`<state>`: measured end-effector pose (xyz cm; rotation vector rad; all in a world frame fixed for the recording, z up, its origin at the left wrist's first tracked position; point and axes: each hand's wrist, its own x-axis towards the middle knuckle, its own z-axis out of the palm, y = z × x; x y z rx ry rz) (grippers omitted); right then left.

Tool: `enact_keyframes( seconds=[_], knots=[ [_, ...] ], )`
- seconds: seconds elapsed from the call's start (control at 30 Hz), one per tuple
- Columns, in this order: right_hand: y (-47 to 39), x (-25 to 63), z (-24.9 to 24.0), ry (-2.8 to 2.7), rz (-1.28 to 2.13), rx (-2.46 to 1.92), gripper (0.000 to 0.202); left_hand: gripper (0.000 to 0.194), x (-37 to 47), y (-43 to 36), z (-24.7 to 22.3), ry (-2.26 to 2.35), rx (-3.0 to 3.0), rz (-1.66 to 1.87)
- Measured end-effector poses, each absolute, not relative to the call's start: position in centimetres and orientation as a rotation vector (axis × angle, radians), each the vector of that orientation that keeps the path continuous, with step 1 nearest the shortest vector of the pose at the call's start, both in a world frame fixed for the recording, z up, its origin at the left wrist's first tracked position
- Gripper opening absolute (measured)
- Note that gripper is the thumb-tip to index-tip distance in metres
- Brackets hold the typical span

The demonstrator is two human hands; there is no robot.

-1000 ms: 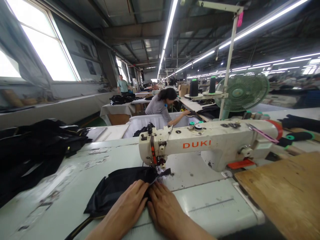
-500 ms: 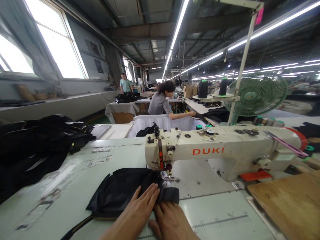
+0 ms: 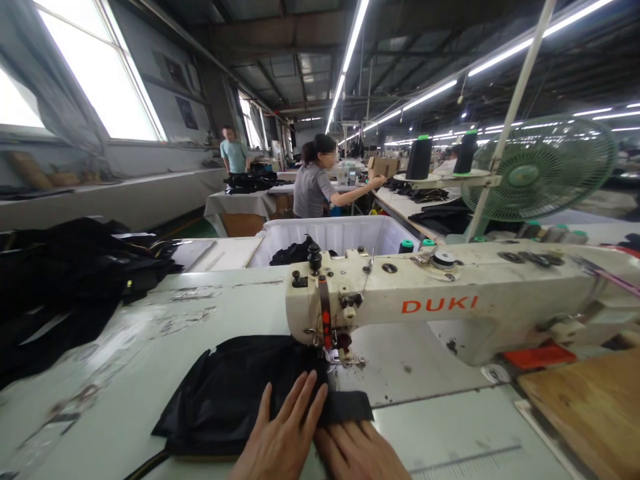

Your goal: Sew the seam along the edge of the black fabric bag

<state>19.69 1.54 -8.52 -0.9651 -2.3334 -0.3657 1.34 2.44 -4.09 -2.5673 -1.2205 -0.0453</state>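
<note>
A black fabric piece [image 3: 220, 393] lies on the pale green table, its right part by the needle area of the white sewing machine [image 3: 380, 303]. My left hand [image 3: 287, 423] rests flat on the fabric with its fingers spread, just in front of the presser foot. Beside it, my right hand [image 3: 357, 447] is palm down at the lower edge of a dark strip [image 3: 347, 408]; its fingertips are partly hidden under that strip, so any grip cannot be made out. A dark strap [image 3: 147, 465] trails from the fabric's lower left corner.
A heap of black fabric [image 3: 65, 287] covers the table's left side. Behind the machine stand a white bin [image 3: 345, 233], thread cones [image 3: 419, 159] and a green fan [image 3: 537, 170]. A wooden board [image 3: 585, 400] is at right. Two people [image 3: 313, 183] are farther back.
The view has shifted slightly. My left hand's fingers have spread wider on the fabric. The seated person's arm has risen, and the head has turned more to the side.
</note>
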Motion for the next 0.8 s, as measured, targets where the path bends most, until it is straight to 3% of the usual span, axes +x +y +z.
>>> enact_keyframes(
  seconds=[0.1,0.23,0.37,0.4,0.57,0.8],
  knots=[
    [1.4,20.2,-7.2,-2.259,-0.433,-0.932,0.035,0.082,1.4,2.4,-4.0,-1.206,-2.619,-0.009],
    [1.5,22.2,-3.7,-2.262,-0.351,-0.86,0.047,0.082,1.1,2.9,-4.7,-1.226,-2.663,-0.089],
    [3.0,23.8,-0.8,-2.317,0.041,-1.129,0.025,0.078,1.1,3.2,-4.6,-1.217,-2.755,-0.217],
    [3.5,23.8,-0.8,-2.324,0.088,-1.151,0.023,0.078,1.1,3.2,-4.6,-1.227,-2.764,-0.252],
    [5.6,23.0,-4.8,-2.428,-0.071,-1.033,0.057,0.061,1.5,3.5,-5.7,-1.205,-2.661,-0.475],
    [6.0,23.4,-7.3,-2.359,-0.301,-1.127,0.058,0.052,1.9,4.6,-6.2,-1.281,-2.649,-0.523]
  ],
)
